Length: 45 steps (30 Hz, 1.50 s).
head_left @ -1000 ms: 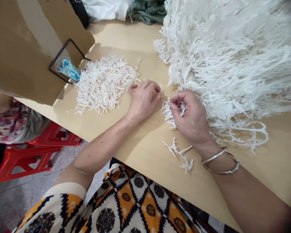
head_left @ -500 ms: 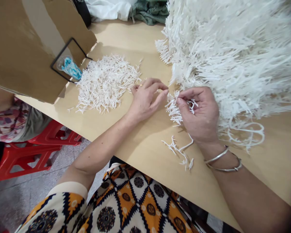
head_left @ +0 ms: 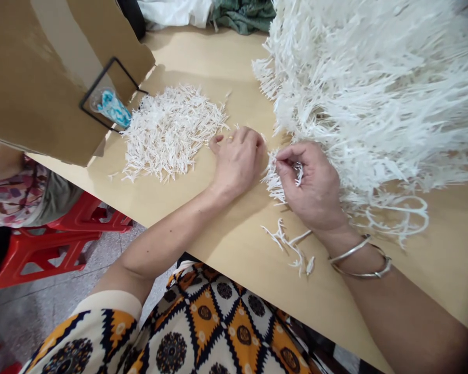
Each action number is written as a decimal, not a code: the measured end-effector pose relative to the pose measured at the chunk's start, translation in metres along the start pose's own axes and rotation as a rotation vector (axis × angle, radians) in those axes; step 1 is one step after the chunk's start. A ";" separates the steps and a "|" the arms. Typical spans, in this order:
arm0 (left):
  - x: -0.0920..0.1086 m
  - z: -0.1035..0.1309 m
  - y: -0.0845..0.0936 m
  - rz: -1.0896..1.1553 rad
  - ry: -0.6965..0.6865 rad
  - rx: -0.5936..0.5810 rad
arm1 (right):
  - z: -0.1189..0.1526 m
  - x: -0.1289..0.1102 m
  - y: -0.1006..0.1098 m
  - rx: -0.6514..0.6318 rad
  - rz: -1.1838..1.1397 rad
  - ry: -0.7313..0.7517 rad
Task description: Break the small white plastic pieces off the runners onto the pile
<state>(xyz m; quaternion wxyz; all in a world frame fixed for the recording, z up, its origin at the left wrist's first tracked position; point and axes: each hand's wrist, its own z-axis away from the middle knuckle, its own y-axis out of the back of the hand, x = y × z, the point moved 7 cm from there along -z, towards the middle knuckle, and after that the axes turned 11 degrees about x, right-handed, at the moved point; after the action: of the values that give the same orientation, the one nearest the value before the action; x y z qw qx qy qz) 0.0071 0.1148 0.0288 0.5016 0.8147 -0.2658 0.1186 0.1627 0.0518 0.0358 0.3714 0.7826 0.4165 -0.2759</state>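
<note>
My right hand (head_left: 314, 187) pinches a small, branched white plastic piece (head_left: 298, 174) between thumb and index finger, largely hidden by the hand. Beneath those fingertips lies a little cluster of thin white pieces (head_left: 273, 183). Just left of it, my left hand (head_left: 237, 161) is low over the table, fingers curled inward and fingertips out of sight; whatever they hold, if anything, is hidden. Beyond my left hand spreads a loose pile of short white plastic pieces (head_left: 173, 132). A large tangled heap of white branched plastic (head_left: 374, 93) rises behind my right hand.
Branched white scraps (head_left: 286, 241) lie near the table's front edge. At left stand a cardboard box (head_left: 31, 78), a black wire frame (head_left: 97, 83) and a clear cup with blue-and-white contents (head_left: 113, 108). Cloth (head_left: 242, 15) lies at the back. Another person sits beside red stools (head_left: 58, 254).
My left hand's fingers have curled in and turned down toward the table. My right hand has shifted slightly left, still pinching the white piece.
</note>
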 end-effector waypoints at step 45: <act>-0.062 -0.013 0.030 -0.125 0.163 0.294 | 0.003 0.031 0.001 0.068 -0.065 -0.107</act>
<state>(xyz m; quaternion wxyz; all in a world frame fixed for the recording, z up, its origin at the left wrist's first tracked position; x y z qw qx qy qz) -0.0597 0.1353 0.0293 0.4032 0.8819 -0.1529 0.1907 0.1788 0.0632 0.0113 0.3574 0.7649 0.4116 -0.3432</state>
